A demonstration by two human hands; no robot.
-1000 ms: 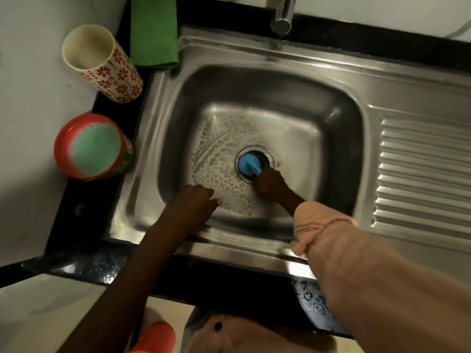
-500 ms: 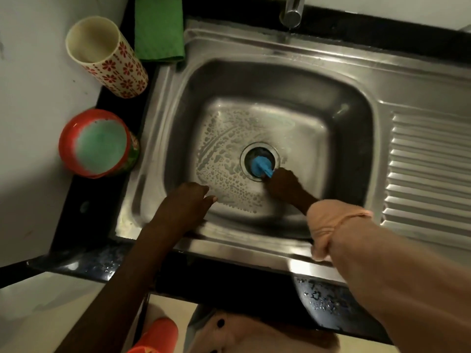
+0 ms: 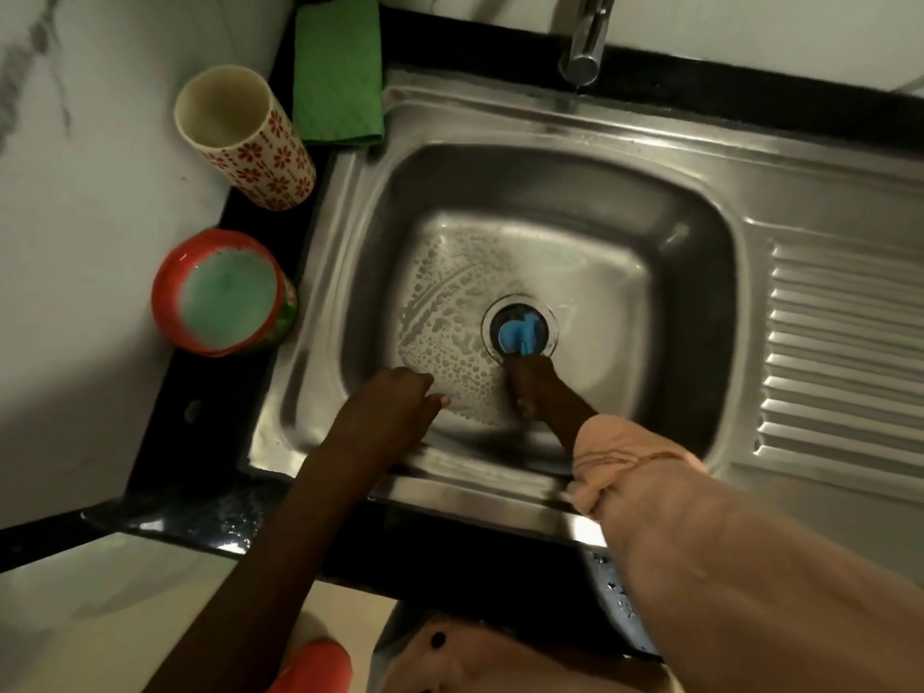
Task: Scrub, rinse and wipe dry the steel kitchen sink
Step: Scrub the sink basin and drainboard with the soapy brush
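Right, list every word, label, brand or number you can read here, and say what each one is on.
No text can be read anywhere in this view.
The cup bears only a red flower pattern, no words.
The red tub, the green cloth, the tap and the sink show no lettering.
The blue scrubber in the right hand carries no visible mark.

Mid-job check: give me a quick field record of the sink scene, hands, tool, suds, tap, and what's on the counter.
right hand: holds blue scrubber on the drain
left hand: rests on the sink near front wall
suds: basin floor, left of drain
tap: no stream visible
counter, left: green cloth, floral cup, red bowl
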